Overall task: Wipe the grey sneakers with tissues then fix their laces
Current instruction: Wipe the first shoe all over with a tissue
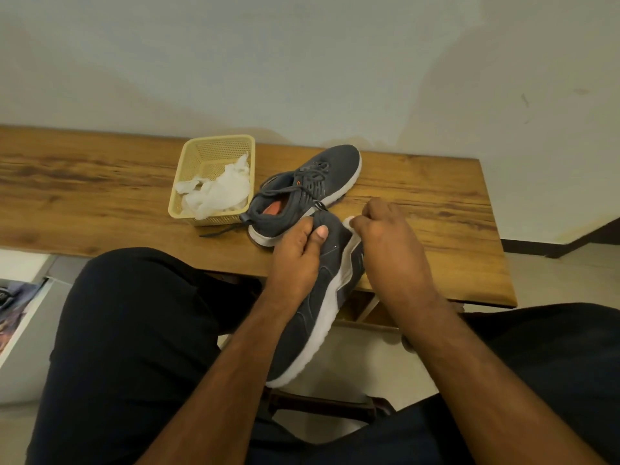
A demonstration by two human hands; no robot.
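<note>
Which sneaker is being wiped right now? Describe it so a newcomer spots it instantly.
Start at the wooden table and come to its near edge. The held sneaker hangs there, gripped by the left hand, with the right hand pinching a tissue at its sole. Its twin, the resting sneaker, lies flat beside the basket.

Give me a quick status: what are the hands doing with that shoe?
Left hand grips held sneaker. Right hand pinches tissue against its sole edge. Second sneaker on table, laces loose. Nothing in the way.

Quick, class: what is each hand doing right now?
Left hand: grips the held sneaker.
Right hand: pinches a tissue against that sneaker.
</note>
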